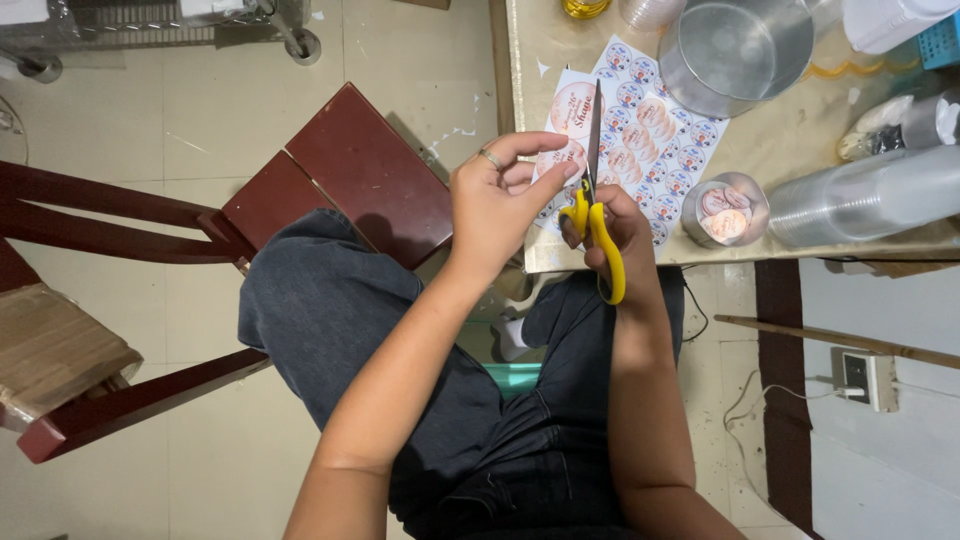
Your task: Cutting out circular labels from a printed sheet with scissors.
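Your right hand (pixel 622 222) gripping yellow-handled scissors (pixel 596 190), long axis upright, blades pointing to twelve o'clock, handles at six, your left hand (pixel 497 200) pinching a round sticker piece (pixel 556 160) at the blades' nine o'clock, sticker sheet (pixel 655 135) on the table (pixel 770 150) behind.
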